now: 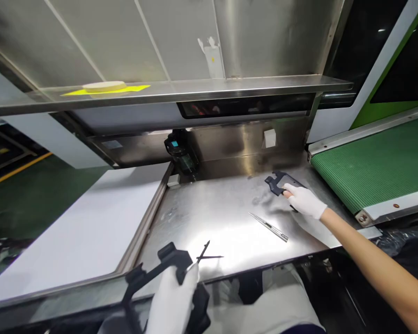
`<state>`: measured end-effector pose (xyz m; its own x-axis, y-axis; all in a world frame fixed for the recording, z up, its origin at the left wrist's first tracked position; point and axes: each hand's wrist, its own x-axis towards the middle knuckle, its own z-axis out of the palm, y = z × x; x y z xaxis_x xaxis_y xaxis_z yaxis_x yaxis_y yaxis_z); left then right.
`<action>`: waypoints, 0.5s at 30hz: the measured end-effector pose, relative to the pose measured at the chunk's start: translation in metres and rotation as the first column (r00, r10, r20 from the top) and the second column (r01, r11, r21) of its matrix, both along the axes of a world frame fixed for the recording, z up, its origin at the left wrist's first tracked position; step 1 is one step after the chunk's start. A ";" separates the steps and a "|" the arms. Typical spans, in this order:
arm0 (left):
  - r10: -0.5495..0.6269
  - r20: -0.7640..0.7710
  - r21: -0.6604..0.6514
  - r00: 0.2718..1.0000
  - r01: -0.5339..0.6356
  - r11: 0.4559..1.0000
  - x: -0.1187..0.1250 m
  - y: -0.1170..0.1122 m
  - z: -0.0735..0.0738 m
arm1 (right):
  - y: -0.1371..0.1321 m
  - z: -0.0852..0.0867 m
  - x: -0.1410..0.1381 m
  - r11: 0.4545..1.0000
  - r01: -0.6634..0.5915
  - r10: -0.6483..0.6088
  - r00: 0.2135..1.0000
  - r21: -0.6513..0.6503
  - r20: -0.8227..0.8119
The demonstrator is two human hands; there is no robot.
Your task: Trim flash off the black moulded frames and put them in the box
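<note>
My left hand [176, 297], in a white glove, is closed on a black molded plastic frame [174, 257] at the table's front edge, close to me. Thin black plastic scraps [205, 254], crossing each other, lie just beyond its fingertips. Farther off to the right, my right hand [303, 200], gloved with bare fingertips, grips the near side of a second dark plastic part [277, 182] low over the metal tabletop. Between the two hands a slim silver utility knife [269, 227] rests on the metal.
A white board [90, 218] covers the left side of the metal table [195, 208]. Behind stands a dark bottle [183, 155] beside a small white block. A green conveyor belt [379, 162] runs along the right. Overhead, a metal shelf [230, 87] holds a tape roll [104, 86].
</note>
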<state>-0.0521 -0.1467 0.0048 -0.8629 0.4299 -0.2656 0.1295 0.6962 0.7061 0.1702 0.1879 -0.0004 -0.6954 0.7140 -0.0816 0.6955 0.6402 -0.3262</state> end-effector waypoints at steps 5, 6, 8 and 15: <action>-0.005 0.123 0.161 0.992 -0.015 0.987 0.000 0.017 -0.016 | 0.011 -0.020 0.019 0.999 -0.019 0.017 0.999 0.028 0.051; -0.026 0.111 0.170 0.994 0.007 0.986 0.006 0.027 -0.019 | 0.007 -0.024 0.018 0.998 -0.039 0.037 0.998 0.042 0.042; -0.072 0.108 0.180 0.992 0.051 0.982 0.021 0.045 -0.020 | -0.008 -0.030 0.013 0.994 -0.074 0.074 0.997 0.084 0.010; -0.319 0.099 0.199 0.943 0.295 0.934 0.081 0.073 -0.017 | -0.125 -0.038 0.011 0.919 -0.379 0.361 0.706 0.107 -0.610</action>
